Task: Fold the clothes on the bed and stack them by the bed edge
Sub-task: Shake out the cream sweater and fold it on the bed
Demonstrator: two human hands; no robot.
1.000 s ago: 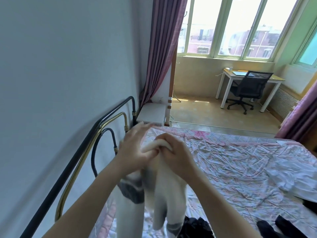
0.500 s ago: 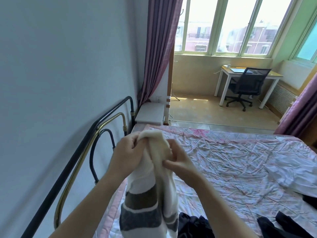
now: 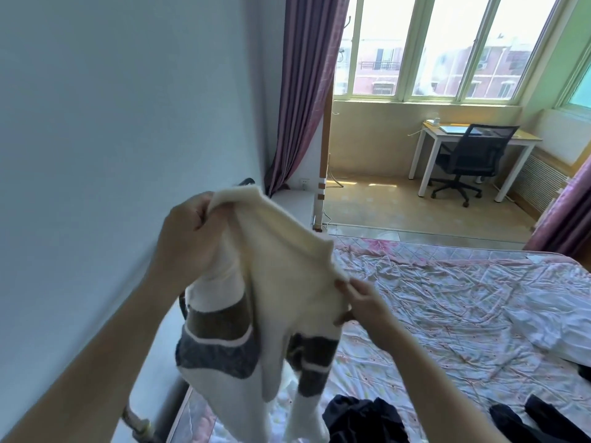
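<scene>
Since half a second ago, I am seeing the two hands drawing apart: they were bunched together at the top of the garment, and now they are spreading it open between them, with the left one riding higher.

Going from the left, the left hand [image 3: 188, 231] is gripping the upper corner of the cream knitted sweater with brown and grey bands [image 3: 275, 282], fingers curled over a bunched fold of the fabric and held up in front of the pale blue wall [image 3: 112, 123]. From there the sweater is sloping down and rightward to the right hand [image 3: 361, 302], which is sitting lower and is pinching the sweater's edge between thumb and fingertips. So the sweater is hanging in the air between both hands, its banded lower part and sleeves dangling below them over the near left side of the bed, just beside the dark metal bed frame [image 3: 140, 420].

Under the sweater's hem, a crumpled black garment [image 3: 361, 417] is lying on the pink flowered quilted bedspread [image 3: 447, 314]. Further right, a white garment [image 3: 556, 318] is lying rumpled near the bed's right side, and another dark garment [image 3: 537, 420] is lying at the lower right.

Beyond the bed, I am seeing a purple curtain [image 3: 303, 91], a white desk [image 3: 425, 155] and a black office chair [image 3: 470, 161] under the window.
</scene>
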